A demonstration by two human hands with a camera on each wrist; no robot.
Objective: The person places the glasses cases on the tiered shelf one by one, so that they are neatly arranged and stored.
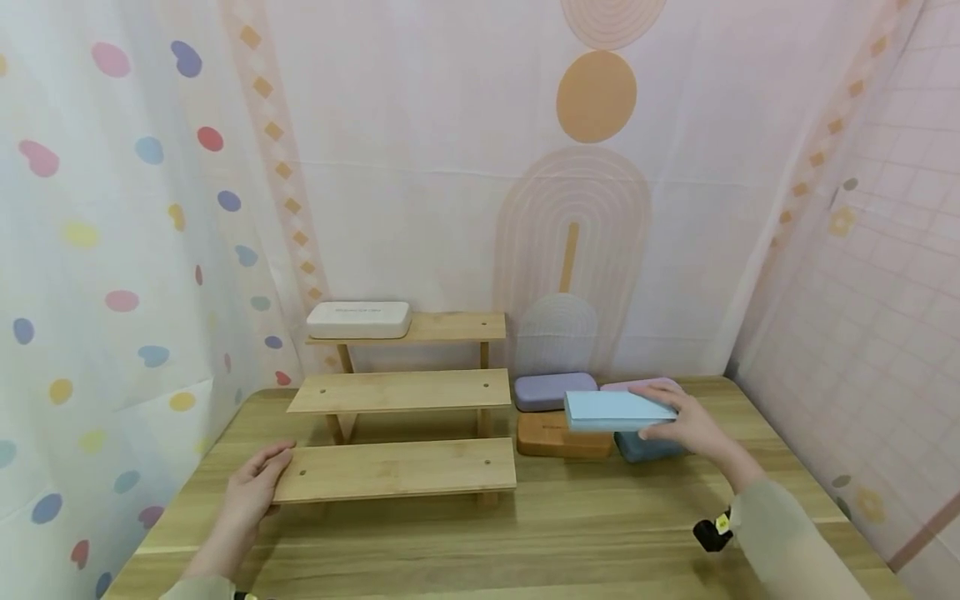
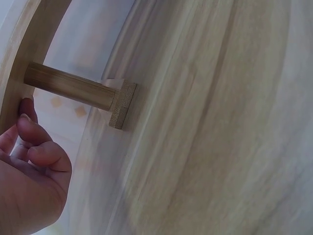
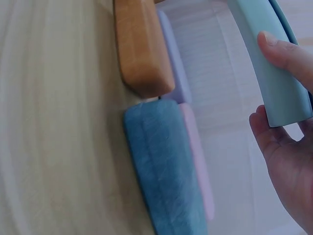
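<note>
The right hand (image 1: 678,421) is grasping a light blue case (image 1: 615,410) by its right end; the thumb is pressing one face, and the fingers are supporting the end. The case is hanging above the table (image 1: 375,558), clear of the cases below it. The left hand (image 1: 258,479) is gripping the left end of the lowest board (image 1: 397,469) of a three-tier wooden stand (image 1: 397,392), its fingers curling at the edge (the left wrist view is showing them beside a round leg (image 2: 71,85) that is joining a base bar (image 2: 122,105)).

The stand is standing on the table with its tiers rising toward the rear curtain (image 1: 420,225). A white case (image 1: 358,321) is lying on the top tier, at its left end. To the right of the stand, four cases are resting on the table: an orange-brown case (image 1: 542,435) and a dark blue case (image 3: 164,152) are forming the front row, while a purple case (image 1: 553,392) and a pink case (image 3: 198,161) are lying behind them. The light blue case is partly covering this group in the head view.
</note>
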